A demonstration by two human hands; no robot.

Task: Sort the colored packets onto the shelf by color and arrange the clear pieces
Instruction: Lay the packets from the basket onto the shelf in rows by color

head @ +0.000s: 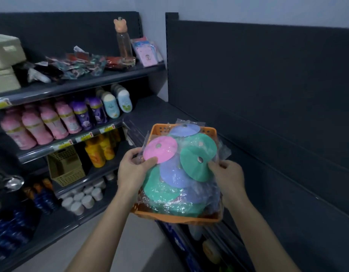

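Observation:
An orange perforated basket [210, 132] sits at the front of a dark shelf, heaped with round discs in clear plastic packets. My left hand [133, 169] pinches the pink disc packet [160, 149] at its lower left edge. The fingers of my right hand [227, 174] hold the edge of a green disc packet [196, 163], tilted up above the pile. Between them lies a blue-purple disc [173, 173]; another blue one [184, 130] is at the back. More green packets [161, 190] fill the front of the basket.
The dark shelf [267, 173] runs to the right behind the basket, against a dark back panel. On the left stand racks with pink and purple bottles [52, 122], yellow bottles [100, 150], a beige basket [66, 165] and white cups [81, 199]. Grey floor lies below.

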